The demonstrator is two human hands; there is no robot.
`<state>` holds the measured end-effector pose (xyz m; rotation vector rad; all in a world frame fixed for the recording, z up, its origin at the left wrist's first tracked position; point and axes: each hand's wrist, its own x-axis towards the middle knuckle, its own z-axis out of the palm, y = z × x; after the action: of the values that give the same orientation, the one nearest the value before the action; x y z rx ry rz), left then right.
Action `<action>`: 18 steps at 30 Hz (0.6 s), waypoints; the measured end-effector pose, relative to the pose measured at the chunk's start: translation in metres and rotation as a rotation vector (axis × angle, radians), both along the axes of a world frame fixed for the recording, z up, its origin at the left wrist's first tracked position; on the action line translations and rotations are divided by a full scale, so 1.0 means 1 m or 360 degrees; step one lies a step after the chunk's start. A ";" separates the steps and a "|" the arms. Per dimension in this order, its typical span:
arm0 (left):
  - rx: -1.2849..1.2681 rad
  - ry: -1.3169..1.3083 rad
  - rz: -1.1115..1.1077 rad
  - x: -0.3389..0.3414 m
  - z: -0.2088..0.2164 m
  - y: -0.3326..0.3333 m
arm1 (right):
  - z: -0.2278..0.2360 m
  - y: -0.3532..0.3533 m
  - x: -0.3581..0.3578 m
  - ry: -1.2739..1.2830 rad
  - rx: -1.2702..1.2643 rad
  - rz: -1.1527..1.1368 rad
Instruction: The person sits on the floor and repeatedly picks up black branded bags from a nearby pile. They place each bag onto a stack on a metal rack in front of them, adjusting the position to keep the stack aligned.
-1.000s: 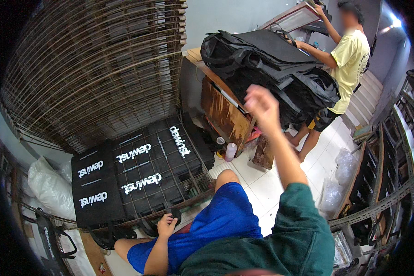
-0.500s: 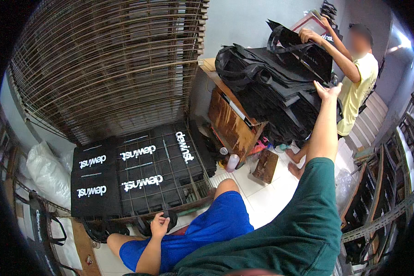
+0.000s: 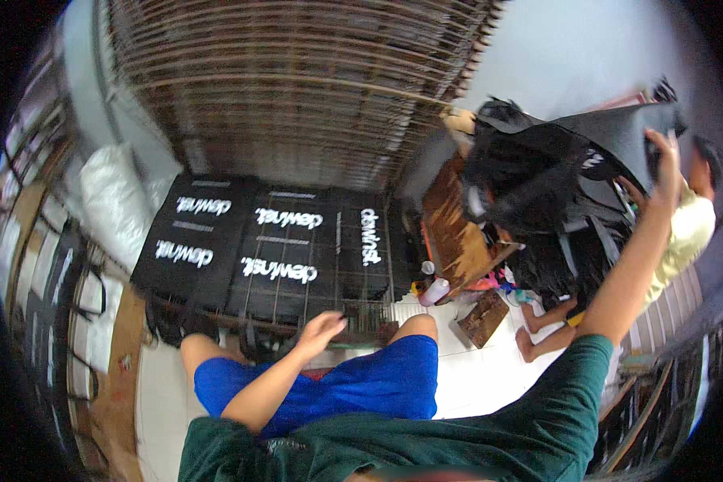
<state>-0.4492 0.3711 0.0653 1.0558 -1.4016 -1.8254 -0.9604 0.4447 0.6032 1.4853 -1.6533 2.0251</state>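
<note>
Bag (image 3: pixel 614 135), black, stretched leftward from the nearer right hand (image 3: pixel 664 170), its grip unclear; the left hand (image 3: pixel 321 332) hung loosely open.

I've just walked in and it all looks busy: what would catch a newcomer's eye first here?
Probably the black bags with bold white lettering, laid out left of centre, and the tall stack of wire racks filling the top of the view. Next, at the upper right, comes the right hand, raised at a large dark bag, near a co-worker in pale yellow.
</note>
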 end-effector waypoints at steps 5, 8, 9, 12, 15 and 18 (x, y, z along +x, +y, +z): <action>0.0670 0.1040 -0.0647 -0.056 0.101 -0.012 | 0.007 -0.010 0.251 0.0631 -0.0065 0.0328; 0.0931 0.1853 -0.0941 -0.060 0.135 0.001 | -0.020 0.019 0.281 0.0630 0.0093 0.0215; 0.1111 0.2264 -0.1120 -0.056 0.125 0.000 | -0.041 0.017 0.293 0.0526 0.0179 0.0184; 0.0833 0.2387 -0.1234 0.033 0.141 0.012 | -0.101 0.010 0.353 0.0515 0.0305 0.0406; 0.0857 0.2265 -0.0423 0.137 0.110 0.023 | -0.152 -0.035 0.362 0.0121 0.0438 0.0546; 0.0604 0.1603 0.0301 0.195 0.135 0.001 | -0.194 -0.117 0.375 -0.0424 0.0777 0.0954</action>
<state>-0.2540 0.3724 0.2003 0.2711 -0.3574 -2.0475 -0.5853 0.3276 0.4095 2.1701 -2.1176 2.2862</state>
